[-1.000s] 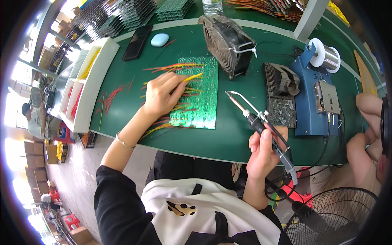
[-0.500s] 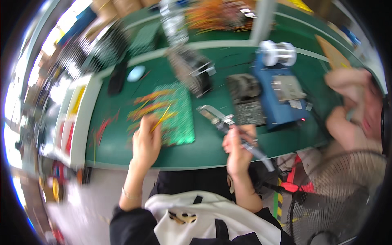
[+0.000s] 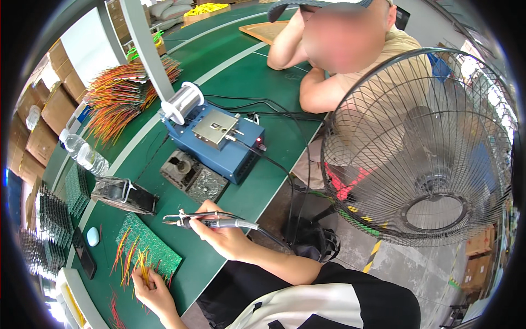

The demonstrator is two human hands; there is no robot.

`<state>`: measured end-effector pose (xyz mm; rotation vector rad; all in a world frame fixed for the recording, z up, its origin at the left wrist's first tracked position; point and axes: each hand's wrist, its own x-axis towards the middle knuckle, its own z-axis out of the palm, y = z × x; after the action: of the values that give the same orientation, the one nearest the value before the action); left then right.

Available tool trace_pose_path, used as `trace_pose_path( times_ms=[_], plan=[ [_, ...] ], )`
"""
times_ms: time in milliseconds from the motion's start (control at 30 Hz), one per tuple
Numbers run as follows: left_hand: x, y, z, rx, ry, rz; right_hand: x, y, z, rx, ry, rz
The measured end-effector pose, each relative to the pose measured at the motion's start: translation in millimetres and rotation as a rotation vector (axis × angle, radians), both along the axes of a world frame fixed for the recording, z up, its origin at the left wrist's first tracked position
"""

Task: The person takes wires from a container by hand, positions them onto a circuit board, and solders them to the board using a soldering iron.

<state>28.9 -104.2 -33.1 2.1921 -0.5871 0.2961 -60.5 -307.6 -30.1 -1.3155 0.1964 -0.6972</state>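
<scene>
The left hand (image 3: 153,290) pinches yellow wires (image 3: 143,259) between thumb and fingers at the near side of the green circuit board (image 3: 159,247). The right hand (image 3: 223,234) is closed around the soldering iron (image 3: 211,223); the iron's tip points left, apart from the wires. The board lies flat on the green table (image 3: 200,253), with red and yellow wires across its left part. Beyond it stands a black blower (image 3: 118,196). To the blower's right is the iron stand (image 3: 174,171), just beside the blue soldering unit (image 3: 245,160). A solder spool (image 3: 190,98) is mounted at the unit's far end. Farther back lies a large wire bundle (image 3: 118,93).
</scene>
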Motion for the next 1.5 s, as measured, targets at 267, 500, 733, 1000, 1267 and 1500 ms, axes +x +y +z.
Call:
trace_pose_path(
  times_ms=[267, 500, 733, 1000, 1267, 1500],
  plan=[
    [5, 8, -5, 0.070, -0.138, 0.072, 6, 0, -2, 0.154, -0.037, 0.099],
    [1, 6, -7, -0.049, -0.115, 0.047, 8, 1, -10, 0.133, -0.085, 0.074],
    [0, 3, 0, -0.038, -0.054, -0.039, 11, 1, -10, 0.058, -0.108, 0.035],
    [-7, 4, -1, -0.073, -0.044, -0.023, 5, 2, -8, 0.078, -0.071, 0.032],
    [0, 11, -4, -0.081, -0.013, 0.049, 6, 1, -4, 0.078, -0.029, 0.090],
    [-6, 6, 6, 0.050, -0.028, -0.053, 5, 4, -6, 0.058, -0.037, 0.087]
  ],
)
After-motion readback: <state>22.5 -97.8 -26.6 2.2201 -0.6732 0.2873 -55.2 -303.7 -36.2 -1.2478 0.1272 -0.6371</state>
